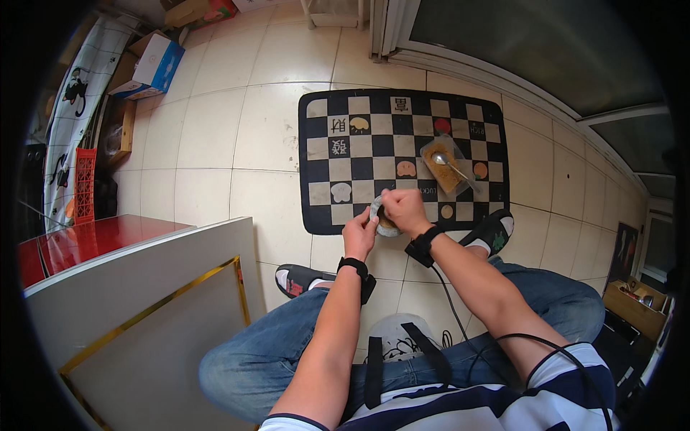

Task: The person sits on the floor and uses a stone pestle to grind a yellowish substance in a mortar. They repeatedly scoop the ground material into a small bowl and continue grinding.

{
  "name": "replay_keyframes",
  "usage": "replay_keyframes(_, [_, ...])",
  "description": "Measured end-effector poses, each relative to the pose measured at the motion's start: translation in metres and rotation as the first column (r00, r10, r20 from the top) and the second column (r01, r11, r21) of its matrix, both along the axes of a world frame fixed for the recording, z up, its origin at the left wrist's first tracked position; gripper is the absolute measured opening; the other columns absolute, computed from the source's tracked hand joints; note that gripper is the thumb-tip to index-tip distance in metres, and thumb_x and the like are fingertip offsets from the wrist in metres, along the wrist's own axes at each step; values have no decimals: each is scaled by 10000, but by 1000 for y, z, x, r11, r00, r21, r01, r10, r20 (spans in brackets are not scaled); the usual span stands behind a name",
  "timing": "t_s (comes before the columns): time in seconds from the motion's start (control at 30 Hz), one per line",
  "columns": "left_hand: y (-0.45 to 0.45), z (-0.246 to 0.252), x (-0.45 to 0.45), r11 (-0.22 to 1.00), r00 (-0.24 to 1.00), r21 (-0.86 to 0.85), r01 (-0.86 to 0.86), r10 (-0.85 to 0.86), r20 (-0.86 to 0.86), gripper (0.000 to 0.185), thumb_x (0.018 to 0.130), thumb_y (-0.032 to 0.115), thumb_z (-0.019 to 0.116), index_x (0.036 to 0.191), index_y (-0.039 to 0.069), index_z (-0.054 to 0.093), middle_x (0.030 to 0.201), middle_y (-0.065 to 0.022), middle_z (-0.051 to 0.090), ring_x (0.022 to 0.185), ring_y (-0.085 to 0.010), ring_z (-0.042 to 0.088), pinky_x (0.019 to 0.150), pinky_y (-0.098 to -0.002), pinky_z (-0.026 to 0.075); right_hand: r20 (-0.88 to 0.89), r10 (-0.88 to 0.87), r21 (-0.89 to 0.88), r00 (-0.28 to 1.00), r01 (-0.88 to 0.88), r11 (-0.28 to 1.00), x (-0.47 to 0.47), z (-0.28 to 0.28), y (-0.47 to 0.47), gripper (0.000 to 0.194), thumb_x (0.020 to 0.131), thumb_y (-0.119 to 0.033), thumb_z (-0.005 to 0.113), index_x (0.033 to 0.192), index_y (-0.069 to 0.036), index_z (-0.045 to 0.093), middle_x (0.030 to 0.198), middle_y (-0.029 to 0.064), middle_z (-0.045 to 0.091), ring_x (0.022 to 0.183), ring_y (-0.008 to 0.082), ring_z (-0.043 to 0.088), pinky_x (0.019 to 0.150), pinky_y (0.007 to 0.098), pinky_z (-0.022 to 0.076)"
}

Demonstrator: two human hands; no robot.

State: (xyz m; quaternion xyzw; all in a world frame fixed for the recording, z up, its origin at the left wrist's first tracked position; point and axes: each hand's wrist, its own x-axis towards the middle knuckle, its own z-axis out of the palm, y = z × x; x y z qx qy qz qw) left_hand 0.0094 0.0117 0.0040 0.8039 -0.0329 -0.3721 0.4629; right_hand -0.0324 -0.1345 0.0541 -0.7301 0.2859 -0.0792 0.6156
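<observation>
A small round grey bowl [389, 233], which looks like stone, sits at the near edge of a black-and-beige checkered mat [372, 145]. Brown material shows inside it. My left hand [360, 233] grips the bowl's left rim, thumb on the near side. My right hand [405, 209] is curled into a fist over the bowl's opening and hides part of it; whatever is inside the fist cannot be seen. Beyond my right hand, a clear plastic container [431, 153] of brown crumbly powder [447, 175] rests on the mat. A metal spoon [441, 159] lies across it.
Beige floor tiles [269, 129] surround the mat. A white cabinet panel with gold trim [161, 291] rises at my left. My slippered feet flank the mat's near edge. A black cable [450, 296] runs from my right wristband. Glass door panels [517, 59] stand far right.
</observation>
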Motion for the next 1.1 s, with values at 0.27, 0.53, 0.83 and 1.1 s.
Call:
replay_keyframes(0.27, [15, -29, -7, 999, 999, -40, -24, 25, 26, 416, 921, 180, 692, 1308, 40, 635, 748, -73, 700, 637, -100, 614, 646, -276, 510, -11, -40, 135, 999, 41, 990, 4, -2, 3, 490, 979, -253, 586, 562, 4, 589, 499, 15, 550, 473, 79, 495, 465, 287, 398])
replay_keyframes(0.53, [7, -7, -2, 1000, 1000, -15, -7, 7, 12, 405, 923, 187, 692, 1300, 48, 643, 720, -80, 694, 626, -116, 616, 629, -290, 511, -96, 40, -144, 995, -54, 988, 2, 5, 10, 362, 914, -296, 599, 694, -30, 705, 604, 133, 641, 552, 276, 647, 561, 367, 501])
replay_keyframes(0.83, [9, -13, -1, 998, 999, -65, 15, -13, 34, 406, 926, 203, 683, 1297, 43, 643, 725, -82, 697, 622, -111, 606, 625, -292, 500, -34, 34, -162, 999, -39, 986, 0, 18, 21, 374, 912, -286, 593, 651, -31, 675, 614, 171, 622, 568, 349, 632, 559, 401, 501])
replay_keyframes(1.1, [6, 2, -6, 994, 974, 59, 95, -105, 202, 295, 909, 166, 647, 1168, 34, 696, 811, -127, 732, 739, -200, 689, 725, -343, 534, 96, 228, -160, 969, -211, 964, -8, 2, 5, 342, 972, -302, 553, 855, -15, 701, 843, 186, 680, 827, 331, 643, 792, 405, 501])
